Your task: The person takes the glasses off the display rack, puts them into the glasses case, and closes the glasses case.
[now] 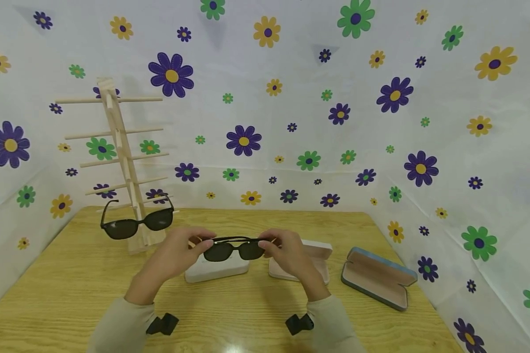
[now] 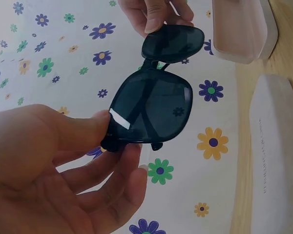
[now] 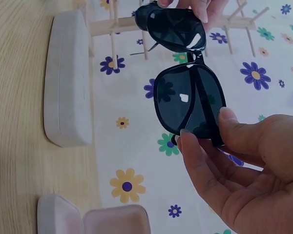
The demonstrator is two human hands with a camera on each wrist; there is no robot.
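Note:
Both hands hold a pair of black sunglasses (image 1: 218, 251) raised above the table, lenses toward me. The left hand (image 1: 183, 247) pinches one end of the frame between thumb and fingers. At the other end, the right hand (image 1: 288, 251) pinches the opposite corner. In the left wrist view a dark temple arm shows through the near lens (image 2: 154, 105); the right wrist view shows the same through its near lens (image 3: 185, 97). Beneath and behind the sunglasses lies a closed white glasses case (image 1: 218, 270). An open pale case (image 1: 320, 251) with a pinkish lining sits behind the right hand.
A wooden display rack (image 1: 125, 162) with several crossbars stands at the back left. Another pair of black sunglasses (image 1: 122, 229) hangs low on it. An open blue-grey case (image 1: 374, 282) lies at the right of the wooden table (image 1: 221, 318). Flower-patterned cloth (image 1: 291, 147) surrounds the table.

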